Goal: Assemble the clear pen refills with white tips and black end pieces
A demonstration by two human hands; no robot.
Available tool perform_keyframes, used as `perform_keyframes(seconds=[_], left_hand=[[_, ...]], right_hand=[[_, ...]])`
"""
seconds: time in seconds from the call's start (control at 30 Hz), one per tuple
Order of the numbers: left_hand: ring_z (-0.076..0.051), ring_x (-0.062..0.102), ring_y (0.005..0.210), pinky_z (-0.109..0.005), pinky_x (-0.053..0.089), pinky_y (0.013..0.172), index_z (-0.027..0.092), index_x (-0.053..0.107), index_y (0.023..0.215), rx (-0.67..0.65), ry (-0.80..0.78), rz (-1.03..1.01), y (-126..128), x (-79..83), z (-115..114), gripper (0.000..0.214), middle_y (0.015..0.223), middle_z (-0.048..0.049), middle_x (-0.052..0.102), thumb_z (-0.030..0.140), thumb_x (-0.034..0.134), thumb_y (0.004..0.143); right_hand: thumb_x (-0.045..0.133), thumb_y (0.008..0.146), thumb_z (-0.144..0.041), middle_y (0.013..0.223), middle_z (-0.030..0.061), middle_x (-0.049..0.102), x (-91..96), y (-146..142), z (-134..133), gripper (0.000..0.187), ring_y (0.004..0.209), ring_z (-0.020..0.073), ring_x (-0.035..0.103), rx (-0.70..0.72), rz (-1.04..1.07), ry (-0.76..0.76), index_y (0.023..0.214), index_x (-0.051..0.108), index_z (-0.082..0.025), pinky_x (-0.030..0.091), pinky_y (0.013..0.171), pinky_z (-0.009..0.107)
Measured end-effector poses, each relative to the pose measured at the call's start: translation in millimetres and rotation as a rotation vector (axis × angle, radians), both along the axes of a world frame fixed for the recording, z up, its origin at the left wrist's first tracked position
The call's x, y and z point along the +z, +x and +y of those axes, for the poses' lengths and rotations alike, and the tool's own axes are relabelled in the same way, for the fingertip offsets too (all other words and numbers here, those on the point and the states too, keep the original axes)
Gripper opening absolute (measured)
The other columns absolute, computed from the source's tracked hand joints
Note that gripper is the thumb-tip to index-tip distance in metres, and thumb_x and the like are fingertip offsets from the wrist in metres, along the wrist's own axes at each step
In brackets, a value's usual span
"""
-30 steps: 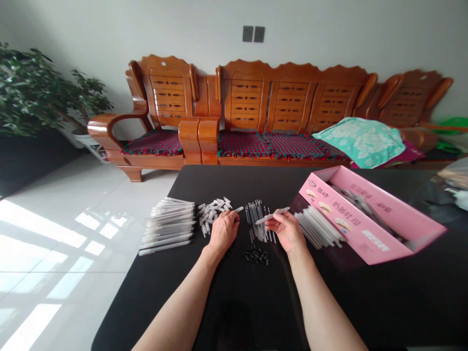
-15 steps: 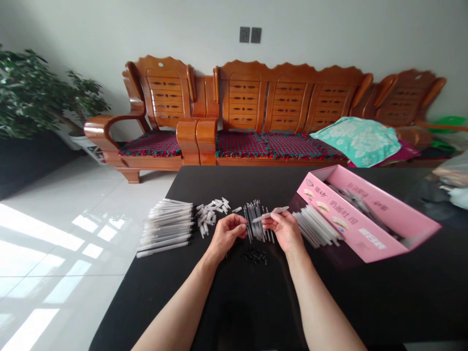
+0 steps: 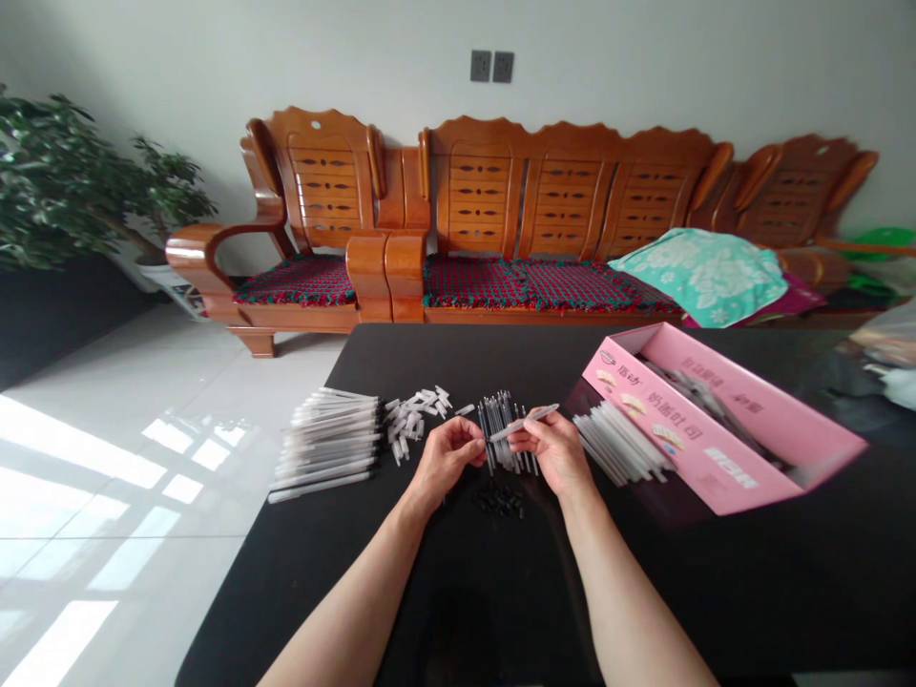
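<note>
My right hand [image 3: 554, 450] pinches a translucent pen barrel [image 3: 533, 416] that slants up to the right. Close to the barrel's lower end, my left hand [image 3: 445, 453] is closed in a pinch on a small white part, too small to name. Both hands hover over the black table [image 3: 444, 592], above a bunch of dark pen refills [image 3: 501, 420]. A little heap of small black pieces [image 3: 499, 498] lies just in front of the hands.
A stack of white pens [image 3: 329, 441] and a scatter of small white caps [image 3: 415, 412] lie left of my hands. Loose clear barrels [image 3: 621, 441] lie against a pink cardboard box [image 3: 722, 448] on the right. Wooden sofas stand beyond the table.
My left hand has come away from the white caps and moved right to the barrel's end. My right hand with the barrel has shifted slightly left.
</note>
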State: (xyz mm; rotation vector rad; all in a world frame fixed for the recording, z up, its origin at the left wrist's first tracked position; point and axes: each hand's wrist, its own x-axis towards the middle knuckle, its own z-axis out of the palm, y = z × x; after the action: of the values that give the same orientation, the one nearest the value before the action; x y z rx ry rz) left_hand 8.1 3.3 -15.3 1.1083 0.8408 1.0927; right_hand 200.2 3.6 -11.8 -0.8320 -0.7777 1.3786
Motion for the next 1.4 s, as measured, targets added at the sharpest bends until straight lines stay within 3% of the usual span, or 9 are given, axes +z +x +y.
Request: perform_keyframes(seconds=[0.63, 0.83, 1.07, 1.23, 1.33, 1.4], left_hand=[[-0.012, 0.062, 0.059, -0.023, 0.051, 0.06, 0.013, 0.059, 0.082, -0.016, 0.03, -0.001, -0.1, -3.8, 0.7, 0.031, 0.066, -0.0022, 0.065, 0.037, 0.077, 0.075], [-0.012, 0.061, 0.058, -0.023, 0.05, 0.058, 0.014, 0.058, 0.08, 0.029, 0.037, 0.026, 1.6, -2.2, 0.1, 0.029, 0.064, -0.001, 0.063, 0.035, 0.077, 0.073], [-0.011, 0.058, 0.06, -0.021, 0.044, 0.057, 0.016, 0.06, 0.08, 0.135, 0.178, 0.151, 4.1, 5.2, -6.3, 0.022, 0.07, 0.0001, 0.062, 0.029, 0.076, 0.074], [-0.014, 0.061, 0.061, -0.022, 0.047, 0.055, 0.015, 0.066, 0.089, 0.117, 0.154, 0.229, 1.4, 1.4, -4.1, 0.034, 0.069, -0.0027, 0.066, 0.048, 0.065, 0.083], [-0.012, 0.057, 0.05, -0.02, 0.039, 0.045, 0.014, 0.069, 0.078, 0.058, 0.117, 0.356, -1.1, -4.3, -2.1, 0.046, 0.062, -0.0037, 0.065, 0.056, 0.055, 0.088], [-0.011, 0.054, 0.046, -0.019, 0.036, 0.044, 0.014, 0.067, 0.073, 0.037, 0.115, 0.389, -1.7, -6.1, -1.6, 0.044, 0.057, -0.0022, 0.063, 0.055, 0.057, 0.086]], right_hand=[[0.083, 0.067, -0.023, 0.073, 0.0052, 0.076, 0.2, -2.0, -0.4, 0.029, 0.06, 0.0216, 0.074, 0.013, -0.007, 0.0, 0.084, 0.06, -0.018, 0.061, 0.051, 0.027], [0.083, 0.067, -0.023, 0.073, 0.0048, 0.076, 1.0, -2.9, -0.6, 0.029, 0.06, 0.0217, 0.074, 0.018, -0.022, -0.006, 0.083, 0.06, -0.019, 0.061, 0.052, 0.027], [0.084, 0.066, -0.024, 0.068, 0.0034, 0.075, 0.8, -3.1, -0.5, 0.032, 0.058, 0.0221, 0.074, -0.006, -0.01, -0.023, 0.084, 0.058, -0.019, 0.06, 0.05, 0.027], [0.084, 0.066, -0.024, 0.067, 0.0029, 0.075, 1.0, -2.4, -0.2, 0.032, 0.057, 0.0223, 0.074, -0.011, 0.004, -0.032, 0.084, 0.058, -0.019, 0.06, 0.05, 0.027], [0.085, 0.066, -0.024, 0.067, 0.0029, 0.075, 0.3, -2.5, 0.1, 0.032, 0.058, 0.0224, 0.074, -0.01, 0.008, -0.025, 0.084, 0.059, -0.019, 0.06, 0.049, 0.027], [0.085, 0.066, -0.024, 0.066, 0.0028, 0.074, -0.3, -2.8, 0.1, 0.032, 0.058, 0.0225, 0.074, -0.005, 0.008, -0.02, 0.084, 0.059, -0.019, 0.06, 0.049, 0.026]])
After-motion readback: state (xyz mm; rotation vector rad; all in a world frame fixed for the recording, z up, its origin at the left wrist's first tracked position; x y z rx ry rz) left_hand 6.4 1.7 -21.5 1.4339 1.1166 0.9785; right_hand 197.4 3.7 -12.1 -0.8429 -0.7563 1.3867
